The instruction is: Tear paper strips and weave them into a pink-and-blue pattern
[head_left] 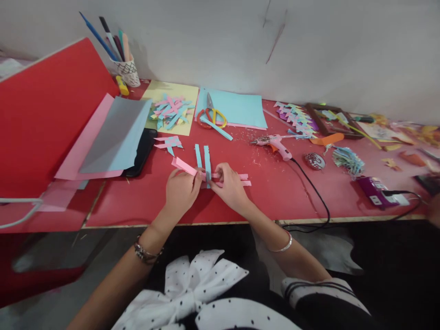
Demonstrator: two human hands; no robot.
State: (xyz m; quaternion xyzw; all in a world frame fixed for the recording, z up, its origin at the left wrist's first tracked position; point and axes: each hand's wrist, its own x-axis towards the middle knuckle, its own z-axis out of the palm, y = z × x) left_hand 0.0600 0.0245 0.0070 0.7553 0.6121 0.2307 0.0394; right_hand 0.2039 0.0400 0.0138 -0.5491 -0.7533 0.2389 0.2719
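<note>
The head view shows my two hands meeting near the centre of the frame, above the red table [271, 192]. My left hand [182, 189] pinches a pink strip [184, 166] between thumb and fingers; my right hand [230, 185] is closed at the fingertips around the crossing, where pink ends [244, 177] stick out to its right. Two blue strips [207, 158] point up between my hands; exactly which passes over which is hidden by my fingers. I judge the step in hand to be interlacing pink with blue, much like the small crossed piece [169, 145] just up and left. The next move seems to call for steadying the blue pair while drawing the pink snug, gently, since paper creases easily. The glue gun [275, 144] lies right of centre, untouched.
</note>
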